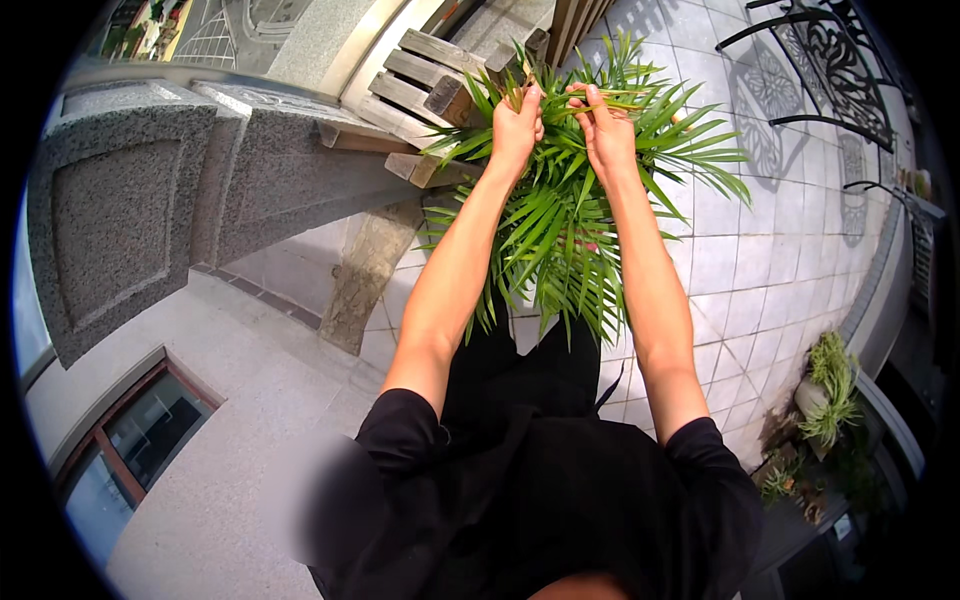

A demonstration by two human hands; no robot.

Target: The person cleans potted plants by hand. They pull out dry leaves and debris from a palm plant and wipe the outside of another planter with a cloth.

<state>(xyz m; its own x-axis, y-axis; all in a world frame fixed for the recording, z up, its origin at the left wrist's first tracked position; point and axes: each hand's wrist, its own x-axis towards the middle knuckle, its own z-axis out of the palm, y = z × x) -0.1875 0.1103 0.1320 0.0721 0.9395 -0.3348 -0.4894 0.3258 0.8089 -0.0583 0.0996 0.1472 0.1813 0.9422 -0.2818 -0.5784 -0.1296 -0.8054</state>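
A leafy palm plant [540, 230] with long narrow green fronds fills the upper middle of the head view, in front of my legs. My left hand [515, 128] is closed on some yellow-tinged leaves at the top of the plant. To its right, my right hand [607, 135] pinches a few thin yellowed leaves that stretch sideways from between its fingers. Both forearms reach up from the lower edge, either side of the fronds. The plant's base is hidden by its leaves.
A slatted wooden structure [420, 80] stands behind the plant, a grey granite balustrade [120, 190] to the left. Black metal patio furniture [810, 60] stands on pale floor tiles [730, 270] at upper right. Potted spiky plants [830, 380] sit lower right; a red-framed window [150, 430] is lower left.
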